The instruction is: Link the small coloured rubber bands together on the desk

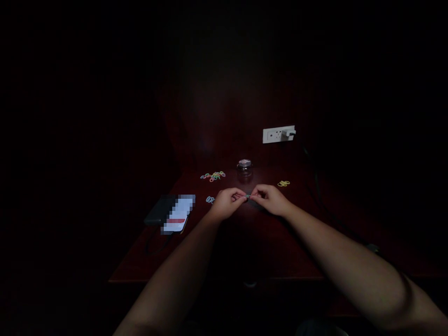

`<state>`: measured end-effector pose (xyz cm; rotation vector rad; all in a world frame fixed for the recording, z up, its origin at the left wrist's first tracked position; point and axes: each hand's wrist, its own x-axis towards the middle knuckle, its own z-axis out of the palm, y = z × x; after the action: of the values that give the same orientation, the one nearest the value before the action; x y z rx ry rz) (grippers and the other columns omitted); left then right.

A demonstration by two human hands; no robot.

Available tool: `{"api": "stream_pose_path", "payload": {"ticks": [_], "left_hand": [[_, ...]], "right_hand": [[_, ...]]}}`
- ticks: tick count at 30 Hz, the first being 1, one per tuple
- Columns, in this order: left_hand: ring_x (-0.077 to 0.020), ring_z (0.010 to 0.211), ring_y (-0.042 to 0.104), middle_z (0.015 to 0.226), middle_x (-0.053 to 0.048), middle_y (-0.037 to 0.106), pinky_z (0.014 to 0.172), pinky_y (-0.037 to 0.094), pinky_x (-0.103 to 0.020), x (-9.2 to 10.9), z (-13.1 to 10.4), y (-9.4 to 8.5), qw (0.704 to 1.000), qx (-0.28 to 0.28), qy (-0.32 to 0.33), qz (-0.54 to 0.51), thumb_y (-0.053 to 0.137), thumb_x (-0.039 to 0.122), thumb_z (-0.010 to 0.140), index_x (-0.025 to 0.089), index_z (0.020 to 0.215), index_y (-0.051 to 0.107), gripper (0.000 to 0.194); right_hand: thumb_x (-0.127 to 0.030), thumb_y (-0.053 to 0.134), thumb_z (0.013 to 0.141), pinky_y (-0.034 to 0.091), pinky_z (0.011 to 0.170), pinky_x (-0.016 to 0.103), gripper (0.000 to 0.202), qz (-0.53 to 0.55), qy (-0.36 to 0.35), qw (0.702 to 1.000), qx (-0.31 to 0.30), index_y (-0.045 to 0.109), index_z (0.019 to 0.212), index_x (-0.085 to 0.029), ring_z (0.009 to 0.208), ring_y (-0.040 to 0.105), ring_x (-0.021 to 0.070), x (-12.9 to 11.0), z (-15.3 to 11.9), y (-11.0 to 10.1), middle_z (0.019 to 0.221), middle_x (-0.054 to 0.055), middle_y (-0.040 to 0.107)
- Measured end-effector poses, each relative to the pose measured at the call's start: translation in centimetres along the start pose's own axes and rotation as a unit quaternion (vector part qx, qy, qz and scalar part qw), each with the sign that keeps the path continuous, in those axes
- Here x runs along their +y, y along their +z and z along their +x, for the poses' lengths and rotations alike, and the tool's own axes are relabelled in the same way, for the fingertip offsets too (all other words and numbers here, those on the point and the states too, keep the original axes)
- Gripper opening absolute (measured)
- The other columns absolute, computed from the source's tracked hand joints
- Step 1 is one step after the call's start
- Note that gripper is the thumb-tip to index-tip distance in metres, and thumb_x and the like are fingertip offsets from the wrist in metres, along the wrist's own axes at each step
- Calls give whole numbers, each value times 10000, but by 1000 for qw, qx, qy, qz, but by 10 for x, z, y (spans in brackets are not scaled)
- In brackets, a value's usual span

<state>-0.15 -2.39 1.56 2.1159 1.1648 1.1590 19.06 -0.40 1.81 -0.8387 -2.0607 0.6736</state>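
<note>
The fingers of the left hand and right hand are closed, pinching a small pale item. The item is located over the desk, in front of the jar.

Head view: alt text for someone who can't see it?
A left hand and right hand pinch a small, indistinct item over a dark red table. Beyond sits a lidded jar; multicoloured bands and pale-blue bands lie to its left, yellow bands to its right.

Deep shadow surrounds a dark red, glossy counter; behind it, a dark reddish wall bears a white rectangular socket panel.
</note>
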Motion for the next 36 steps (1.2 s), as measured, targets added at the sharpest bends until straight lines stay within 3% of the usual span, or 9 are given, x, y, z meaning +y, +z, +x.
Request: {"api": "stream_pose_path", "payload": {"ticks": [14, 27, 30, 34, 36], "left_hand": [[-135, 699, 599, 788, -49, 668, 631, 469, -224, 0, 0, -2, 1000, 8, 1, 17, 583, 329, 774, 143, 846, 666, 217], [-130, 690, 585, 777, -42, 664, 611, 449, -228, 1, 1, 0, 999, 1, 4, 35, 566, 310, 786, 141, 811, 653, 192], [-139, 712, 599, 805, -49, 672, 610, 457, -236, 10, 3, -1, 999, 31, 0, 37, 585, 288, 771, 147, 846, 655, 174], [-137, 669, 586, 762, -35, 659, 591, 465, -255, 54, -17, -16, 992, 112, 39, 46, 601, 243, 748, 167, 793, 642, 97], [-141, 629, 564, 699, -18, 630, 560, 465, -272, 81, -42, -28, 969, 232, 74, 43, 585, 261, 761, 184, 725, 621, 92]], "right_hand": [[-308, 598, 752, 355, 510, 204, 173, 61, 5, 998, 2, 590, 766, -136, 558, 439, 89, 2, 2, 6, 613, -13, 501], [-320, 595, 755, 327, 507, 209, 189, 24, 2, 1000, -3, 592, 696, -140, 556, 420, 95, -2, 0, 1, 592, -12, 494], [-339, 586, 766, 317, 499, 205, 206, 21, -1, 1000, 6, 599, 716, -140, 548, 410, 91, -1, 1, 1, 588, -16, 487], [-357, 584, 766, 310, 494, 204, 224, 31, 11, 999, 19, 594, 730, -137, 540, 392, 86, 0, 1, 2, 590, -21, 472], [-357, 590, 757, 311, 494, 205, 224, 43, 28, 998, 21, 586, 728, -135, 540, 388, 84, -1, 2, 3, 591, -23, 461]]}}
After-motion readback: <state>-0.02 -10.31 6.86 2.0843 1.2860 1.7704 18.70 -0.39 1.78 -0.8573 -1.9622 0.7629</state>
